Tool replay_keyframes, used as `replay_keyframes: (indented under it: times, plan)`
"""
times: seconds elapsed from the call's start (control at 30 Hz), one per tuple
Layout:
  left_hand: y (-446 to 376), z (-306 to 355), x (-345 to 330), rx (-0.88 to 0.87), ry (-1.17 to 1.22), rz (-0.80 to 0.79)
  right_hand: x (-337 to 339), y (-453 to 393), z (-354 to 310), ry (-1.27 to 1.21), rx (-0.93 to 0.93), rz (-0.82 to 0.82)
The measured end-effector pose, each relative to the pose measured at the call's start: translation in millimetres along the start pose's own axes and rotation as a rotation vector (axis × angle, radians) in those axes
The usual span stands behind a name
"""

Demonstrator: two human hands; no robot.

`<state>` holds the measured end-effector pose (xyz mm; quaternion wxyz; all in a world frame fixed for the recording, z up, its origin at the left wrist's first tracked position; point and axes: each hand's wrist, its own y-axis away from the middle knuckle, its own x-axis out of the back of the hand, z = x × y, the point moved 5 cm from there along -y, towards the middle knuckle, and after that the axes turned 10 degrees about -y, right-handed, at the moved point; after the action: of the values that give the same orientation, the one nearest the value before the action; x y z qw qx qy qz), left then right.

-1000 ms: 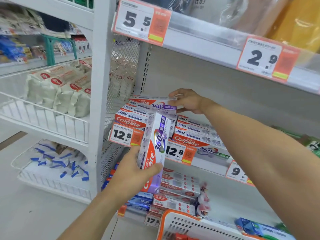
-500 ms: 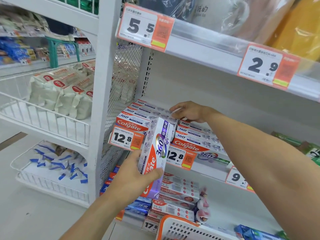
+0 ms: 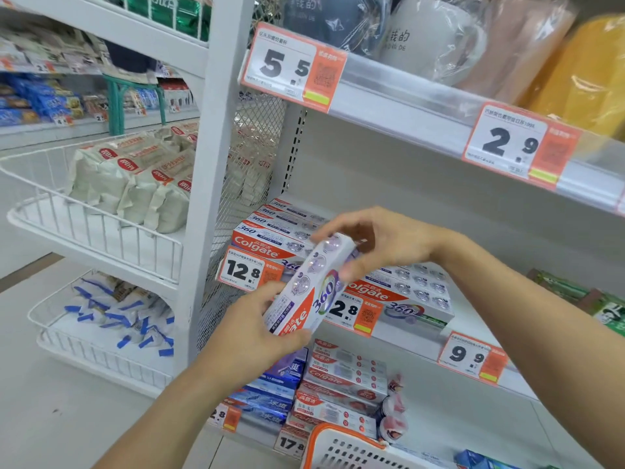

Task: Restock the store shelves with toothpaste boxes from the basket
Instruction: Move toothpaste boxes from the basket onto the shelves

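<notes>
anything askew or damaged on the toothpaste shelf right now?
No damage shows. The only thing off-line is the toothpaste box, tilted in mid-air between the left hand and right hand, not yet shelved. The stacked boxes on the shelf lie flat and roughly aligned.

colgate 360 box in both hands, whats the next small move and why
Probably tip the Colgate 360 box flat and slide it onto the left stack. The left hand grips its lower end, the right hand its top, and it sits tilted before the shelf.

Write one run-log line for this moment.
left hand: holds toothpaste box | right hand: grips its top end | shelf stack: behind
</notes>
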<state>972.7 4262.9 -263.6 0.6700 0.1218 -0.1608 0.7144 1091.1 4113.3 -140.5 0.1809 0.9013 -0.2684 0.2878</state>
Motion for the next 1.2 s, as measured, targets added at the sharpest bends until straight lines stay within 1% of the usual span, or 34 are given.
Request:
replay_keyframes:
  times: [0.07,0.1,0.13,0.17,0.27,0.3,0.33,0.37,0.4,0.47,0.53,0.6,0.67,0.8,0.93,1.03,1.1,1.2]
  plan:
    - [1,5,0,-0.01,-0.016,-0.035,-6,7,0,0.136,-0.002,-0.006]
    - [1,7,1,-0.017,-0.016,-0.023,-4,9,2,0.157,0.013,0.024]
    - [1,10,2,-0.023,-0.029,0.028,-1,12,2,0.15,0.031,0.066]
    - [0,11,6,-0.039,-0.081,0.144,6,16,5,0.128,0.047,0.123]
    - [1,23,26,-0.148,-0.329,0.702,34,32,19,0.028,0.063,0.343]
    - [2,26,28,-0.178,-0.338,0.829,44,33,26,0.023,0.061,0.432]
    - [-1,28,27,-0.203,-0.318,0.881,54,32,35,0.028,0.046,0.522]
    - [-7,28,22,-0.23,-0.314,0.877,62,28,46,0.021,0.023,0.611]
    - [-15,28,15,-0.253,-0.334,0.835,68,23,55,-0.005,0.002,0.694]
    - [-31,24,-6,-0.286,-0.416,0.699,75,5,71,-0.089,-0.007,0.822]
    - [-46,15,-29,-0.288,-0.511,0.553,78,-16,80,-0.149,-0.003,0.879]
    - [-55,6,-44,-0.292,-0.598,0.454,80,-35,86,-0.18,0.008,0.892]
    - [-60,-1,-52,-0.301,-0.654,0.42,81,-49,93,-0.196,0.011,0.876]
    - [-61,-1,-52,-0.314,-0.653,0.432,80,-63,109,-0.184,-0.015,0.845]
    - [-62,4,-52,-0.289,-0.647,0.435,79,-70,116,-0.146,-0.081,0.719]
    - [-63,5,-52,-0.258,-0.622,0.44,80,-72,111,-0.021,-0.165,0.565]
    - [-64,5,-52,-0.243,-0.614,0.445,77,-72,110,-0.014,-0.226,0.485]
    - [-64,5,-54,-0.225,-0.599,0.451,76,-71,111,-0.052,-0.237,0.485]
